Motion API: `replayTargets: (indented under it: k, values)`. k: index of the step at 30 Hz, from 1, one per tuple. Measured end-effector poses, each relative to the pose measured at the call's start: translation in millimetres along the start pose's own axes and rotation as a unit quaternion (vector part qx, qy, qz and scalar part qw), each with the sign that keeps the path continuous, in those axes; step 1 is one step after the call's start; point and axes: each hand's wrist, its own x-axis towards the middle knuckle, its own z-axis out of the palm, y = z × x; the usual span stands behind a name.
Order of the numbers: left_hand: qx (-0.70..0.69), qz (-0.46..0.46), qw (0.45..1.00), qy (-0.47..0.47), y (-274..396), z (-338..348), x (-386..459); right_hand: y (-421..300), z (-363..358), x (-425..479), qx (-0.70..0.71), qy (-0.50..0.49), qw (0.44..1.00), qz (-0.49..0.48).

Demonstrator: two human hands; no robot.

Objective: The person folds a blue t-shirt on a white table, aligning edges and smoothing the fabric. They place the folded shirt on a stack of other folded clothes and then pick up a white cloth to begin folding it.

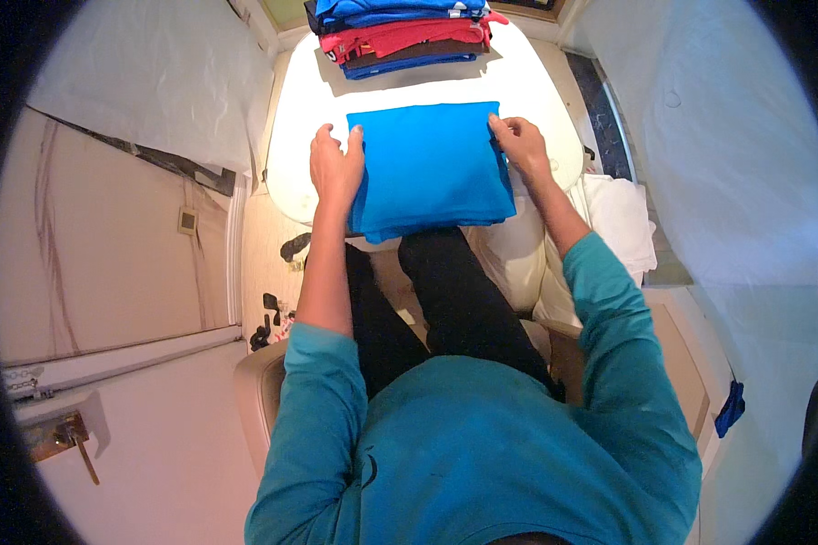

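A folded bright blue cloth, perhaps a garment [429,167], lies at the near edge of the white table, with its layered lower edge overhanging toward my lap. My left hand [337,167] is beside its left edge. The thumb touches the cloth near the upper left corner, and the fingers are spread apart outside it. At the upper right corner, my right hand [523,144] has its thumb on the cloth's edge and its fingers curled in close, pinching there. The underside of the cloth is hidden.
A stack of folded blue, red and dark garments [405,41] stands at the far end of the white table [293,136]. White cloth [617,221] lies to the right of the table. A door with a metal handle [82,449] is at left, and translucent sheeting [716,136] hangs at right.
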Motion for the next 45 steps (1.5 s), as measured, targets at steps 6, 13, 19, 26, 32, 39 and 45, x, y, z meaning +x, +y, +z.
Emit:
replayTargets:
  k: [6,13,19,26,32,39,45]
  values:
    - [0.038,-0.150,0.983,-0.102,8,24,63,-29,26,3,0.022,0.077,0.995,0.062]
    - [0.080,-0.012,0.996,0.041,9,44,39,-45,52,-9,-0.109,0.175,0.977,0.052]
    - [0.080,0.011,0.992,0.096,-1,42,33,-13,43,-5,-0.200,0.177,0.964,0.009]
    - [0.152,0.058,0.986,0.027,3,14,17,-37,20,-16,-0.232,0.142,0.959,-0.083]
    - [0.116,0.233,0.965,0.007,-30,-1,-58,-27,36,-81,-0.298,-0.005,0.897,-0.327]
    - [-0.090,0.053,0.987,0.124,-60,-27,-123,-12,36,-97,-0.336,0.062,0.875,-0.342]
    - [-0.491,-0.188,0.847,-0.077,-76,-3,-157,-65,54,-150,-0.188,-0.026,0.864,-0.467]
